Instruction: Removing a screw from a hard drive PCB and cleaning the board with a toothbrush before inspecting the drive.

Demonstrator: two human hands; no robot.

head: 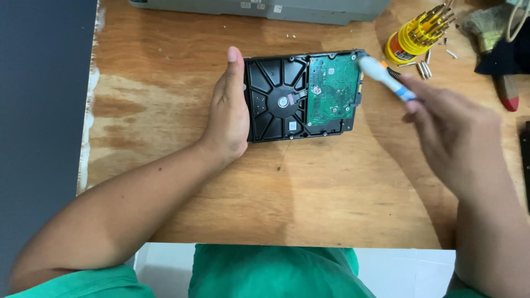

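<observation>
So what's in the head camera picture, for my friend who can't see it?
A person's left hand steadies a black hard drive lying circuit-side up on a wooden table, while the right hand points a white and blue screwdriver at the green circuit board. A yellow screwdriver bit holder and loose bits sit nearby.

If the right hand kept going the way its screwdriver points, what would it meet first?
The right hand holds a white and blue screwdriver aimed up-left; its tip is already at the upper right corner of the hard drive, by the green circuit board. Contact itself is blurred.
</observation>
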